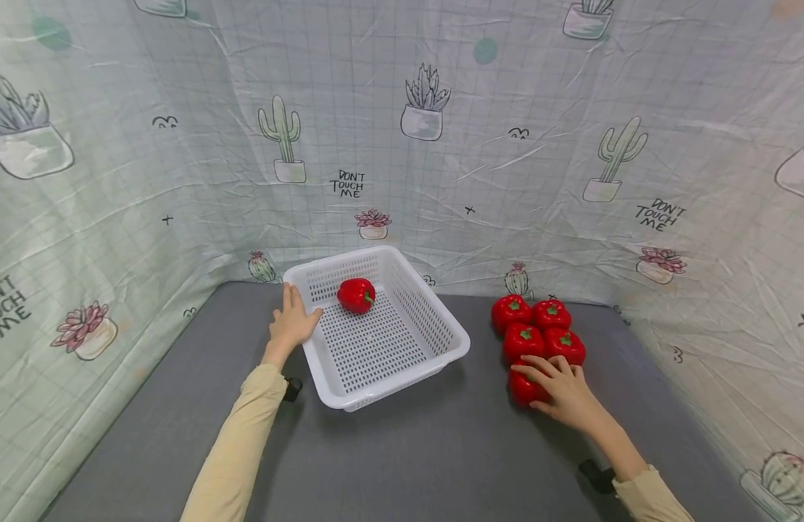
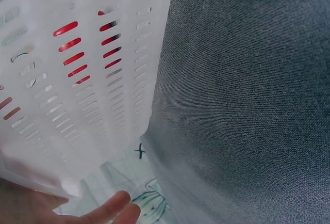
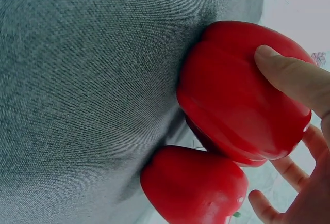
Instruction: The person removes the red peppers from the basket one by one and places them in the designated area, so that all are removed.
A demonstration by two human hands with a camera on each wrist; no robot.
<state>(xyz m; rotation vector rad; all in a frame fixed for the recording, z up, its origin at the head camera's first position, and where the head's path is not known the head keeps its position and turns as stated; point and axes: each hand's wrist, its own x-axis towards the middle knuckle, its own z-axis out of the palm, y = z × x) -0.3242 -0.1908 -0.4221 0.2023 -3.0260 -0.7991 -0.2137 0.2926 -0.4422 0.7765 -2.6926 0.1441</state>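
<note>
My right hand (image 1: 568,391) grips the nearest red bell pepper (image 1: 524,388), its thumb pressed on the side and fingers reaching round the top. In the right wrist view that bell pepper (image 3: 242,95) rests against the grey cloth, touching or very near a second one (image 3: 193,185). Several more red bell peppers (image 1: 522,341) with green stems stand grouped just behind it. At the left, my left hand (image 1: 291,319) rests on the rim of a white perforated plastic basket (image 1: 330,395), fingers straight, thumb over the edge. Inside the basket, one red bell pepper (image 1: 354,296) lies on its side near the back.
A grey cloth (image 1: 402,464) covers the table. Pale fabric with printed cacti (image 1: 375,145) hangs behind it and along both sides. The basket stands near the back fabric. A black strap piece (image 1: 596,476) sits at the right wrist.
</note>
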